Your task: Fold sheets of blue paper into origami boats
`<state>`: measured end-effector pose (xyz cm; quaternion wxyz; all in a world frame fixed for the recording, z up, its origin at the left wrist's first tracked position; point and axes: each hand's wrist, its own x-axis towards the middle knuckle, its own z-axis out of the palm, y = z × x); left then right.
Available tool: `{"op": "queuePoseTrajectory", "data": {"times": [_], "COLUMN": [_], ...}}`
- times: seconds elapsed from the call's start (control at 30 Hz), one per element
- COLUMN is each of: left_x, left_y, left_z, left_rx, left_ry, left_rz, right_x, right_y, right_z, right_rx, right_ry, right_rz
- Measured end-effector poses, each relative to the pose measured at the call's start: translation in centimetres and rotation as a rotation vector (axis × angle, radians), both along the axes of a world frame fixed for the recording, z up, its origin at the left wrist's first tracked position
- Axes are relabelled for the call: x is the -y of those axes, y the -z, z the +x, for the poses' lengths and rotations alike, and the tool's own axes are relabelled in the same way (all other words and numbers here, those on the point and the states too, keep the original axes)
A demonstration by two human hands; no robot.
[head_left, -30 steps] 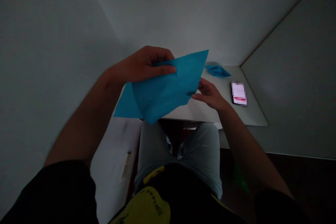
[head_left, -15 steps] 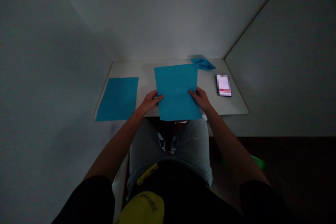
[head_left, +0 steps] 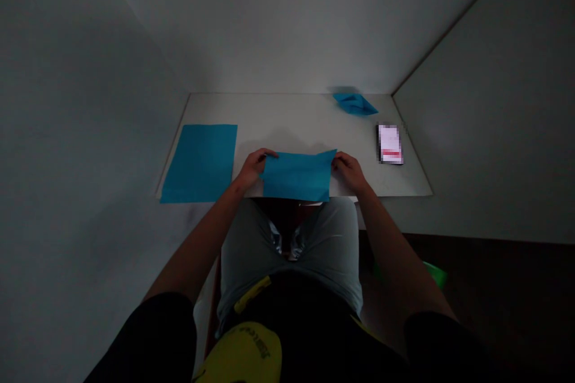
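Note:
A blue sheet of paper (head_left: 297, 177), doubled over into a wide rectangle, is held between my hands at the table's front edge. My left hand (head_left: 256, 167) grips its left side, with fingertips at the upper left corner. At the upper right corner, my right hand (head_left: 349, 170) pinches the paper, and that corner sticks up a little. The fingers of both hands are partly hidden by the sheet.
To the left, blue paper (head_left: 200, 161) lies flat on the white table (head_left: 269, 114). A folded blue paper boat (head_left: 355, 104) rests near the back wall. The phone (head_left: 390, 144), its screen lit, lies at the right. Walls stand behind and on both sides.
The paper in my hands was opened out, with a crease across it; now it is folded over to about half its height. My hands have moved to its upper corners.

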<state>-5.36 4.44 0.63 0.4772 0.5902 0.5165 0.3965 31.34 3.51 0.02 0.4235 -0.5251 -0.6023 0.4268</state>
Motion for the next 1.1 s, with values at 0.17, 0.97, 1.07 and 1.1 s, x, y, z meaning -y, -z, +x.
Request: {"op": "queuePoseTrajectory", "data": {"times": [0.17, 0.97, 1.07, 1.1], "left_x": [-0.3, 5.0, 5.1, 5.2], "left_y": [-0.2, 0.6, 0.1, -0.1], "left_z": [-0.3, 4.6, 4.7, 4.7], "left_rx": [-0.05, -0.838, -0.852, -0.865], "left_ry": [-0.019, 0.204, 0.203, 0.209], "left_rz": [-0.019, 0.398, 0.397, 0.393], "right_x": [0.6, 2.3, 2.2, 2.1], "right_y": [-0.1, 0.3, 0.6, 0.5], "right_z": [-0.3, -3.1, -3.3, -3.4], "right_rx": [0.108, 0.769, 0.767, 0.773], "right_ry": [-0.03, -0.11, 0.02, 0.036], "right_rz": [0.014, 0.313, 0.269, 0.248]}}
